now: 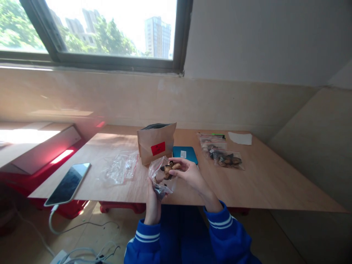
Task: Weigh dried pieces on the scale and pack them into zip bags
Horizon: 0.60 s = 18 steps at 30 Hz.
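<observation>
Hands together at the near table edge, both on one bag. Left hand [153,204], blue striped sleeve [145,238], grips from below a clear plastic zip bag with red-edged seal [162,179], held upright and crumpled. Right hand [190,176], blue striped sleeve [224,227], is above it, fingers [176,161] at the bag's open mouth, touching dried brown pieces, possibly mushroom [168,169]. More pieces lie inside the bag, lower down.

Just behind the hands, a brown kraft paper bag with a red rectangular label [155,145] stands open, dark lining showing; contents hidden. To its left, a flattened clear plastic bag with red edging [122,168] lies on the pale plywood table [264,183]. Left again, a black-screened smartphone [67,184] with white cable [52,220].

Beside the paper bag, a flat teal case with white label [183,154]. Further right, a clear zip bag holding dark dried pieces [225,158] overlaps a second clear bag, also with dark contents [211,143]. Beyond these, a white paper sheet [240,138].
</observation>
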Each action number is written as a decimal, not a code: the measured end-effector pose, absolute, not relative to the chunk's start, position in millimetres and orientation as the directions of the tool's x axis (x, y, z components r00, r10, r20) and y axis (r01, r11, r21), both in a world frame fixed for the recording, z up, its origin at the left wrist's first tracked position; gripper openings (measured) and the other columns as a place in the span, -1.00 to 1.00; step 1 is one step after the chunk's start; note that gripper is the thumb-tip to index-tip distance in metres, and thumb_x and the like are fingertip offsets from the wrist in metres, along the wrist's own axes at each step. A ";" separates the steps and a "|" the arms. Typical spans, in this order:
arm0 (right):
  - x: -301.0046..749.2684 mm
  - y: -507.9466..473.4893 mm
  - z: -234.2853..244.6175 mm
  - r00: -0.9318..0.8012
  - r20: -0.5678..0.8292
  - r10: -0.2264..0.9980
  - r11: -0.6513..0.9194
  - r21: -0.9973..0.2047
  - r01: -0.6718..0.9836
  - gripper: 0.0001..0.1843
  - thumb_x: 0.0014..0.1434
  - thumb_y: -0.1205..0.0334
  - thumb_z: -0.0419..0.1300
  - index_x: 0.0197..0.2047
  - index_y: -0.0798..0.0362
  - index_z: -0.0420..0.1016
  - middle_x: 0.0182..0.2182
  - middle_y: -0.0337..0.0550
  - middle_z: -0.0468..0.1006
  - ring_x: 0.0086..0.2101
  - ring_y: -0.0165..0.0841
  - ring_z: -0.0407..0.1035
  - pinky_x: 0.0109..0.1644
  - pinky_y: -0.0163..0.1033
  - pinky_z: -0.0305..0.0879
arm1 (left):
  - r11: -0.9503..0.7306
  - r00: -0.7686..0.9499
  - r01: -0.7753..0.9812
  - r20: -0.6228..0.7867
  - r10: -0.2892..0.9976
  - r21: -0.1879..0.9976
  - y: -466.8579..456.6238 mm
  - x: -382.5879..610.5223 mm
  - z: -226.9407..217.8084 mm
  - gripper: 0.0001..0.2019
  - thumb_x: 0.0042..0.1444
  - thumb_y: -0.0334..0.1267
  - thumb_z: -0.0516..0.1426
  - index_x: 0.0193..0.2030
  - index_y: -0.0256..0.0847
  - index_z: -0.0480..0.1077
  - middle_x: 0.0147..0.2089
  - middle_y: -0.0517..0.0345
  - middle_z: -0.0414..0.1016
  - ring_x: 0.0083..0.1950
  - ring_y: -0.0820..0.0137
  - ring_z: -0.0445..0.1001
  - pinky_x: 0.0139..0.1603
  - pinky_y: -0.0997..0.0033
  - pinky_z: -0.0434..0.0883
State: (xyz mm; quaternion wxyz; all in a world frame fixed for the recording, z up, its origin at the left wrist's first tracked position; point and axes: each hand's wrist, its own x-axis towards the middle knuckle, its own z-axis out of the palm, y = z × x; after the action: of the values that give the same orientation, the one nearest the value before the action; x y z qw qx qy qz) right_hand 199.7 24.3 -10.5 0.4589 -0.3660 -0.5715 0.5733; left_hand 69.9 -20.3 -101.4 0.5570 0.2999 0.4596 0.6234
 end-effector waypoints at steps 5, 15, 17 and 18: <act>203.5 39.0 3.9 -0.313 0.027 0.949 -0.077 -0.946 -0.314 -0.46 -0.20 0.20 0.46 -0.08 0.03 0.55 -0.31 -0.21 0.63 -0.29 -0.37 0.52 -0.20 -0.30 0.44 | 0.007 -0.214 -0.686 -0.211 0.954 0.728 -28.6 69.4 -85.5 -0.40 0.15 0.11 0.04 0.32 0.06 0.12 0.06 -0.01 0.49 -0.48 0.51 0.40 -0.59 0.56 0.32; 157.0 132.1 91.1 -0.279 0.541 0.793 0.499 -0.840 -0.211 -0.47 -0.16 0.18 0.44 -0.07 0.07 0.50 -0.37 -0.22 0.57 -0.27 -0.35 0.48 -0.13 -0.24 0.43 | -0.041 -0.267 -0.757 -0.251 0.930 0.653 -30.2 57.8 -78.7 -0.46 0.20 0.00 0.05 0.32 0.12 0.12 0.03 0.03 0.49 -0.34 0.46 0.47 -0.48 0.57 0.36; 150.3 142.8 85.6 -0.291 0.590 0.753 0.587 -0.802 -0.108 -0.52 -0.11 0.19 0.41 -0.08 0.06 0.48 -0.33 -0.20 0.56 -0.28 -0.35 0.48 -0.11 -0.22 0.43 | -0.048 -0.281 -0.753 -0.254 0.925 0.657 -29.6 53.8 -79.9 -0.43 0.20 0.00 0.05 0.35 0.10 0.08 0.04 0.00 0.48 -0.27 0.43 0.49 -0.47 0.56 0.37; 148.7 146.0 81.6 -0.292 0.612 0.735 0.622 -0.780 -0.069 -0.55 -0.08 0.19 0.39 -0.08 0.04 0.47 -0.29 -0.20 0.56 -0.27 -0.36 0.48 -0.10 -0.21 0.43 | -0.048 -0.285 -0.752 -0.258 0.923 0.658 -29.3 52.1 -80.9 -0.41 0.20 0.01 0.05 0.36 0.09 0.05 0.05 -0.01 0.48 -0.25 0.41 0.50 -0.46 0.55 0.37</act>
State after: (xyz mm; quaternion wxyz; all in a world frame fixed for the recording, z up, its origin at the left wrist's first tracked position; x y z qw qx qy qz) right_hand 148.7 146.0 81.6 0.5473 -0.2330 -0.7151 0.3671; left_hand 52.1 -29.3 -80.9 0.5863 0.1179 0.3635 0.7143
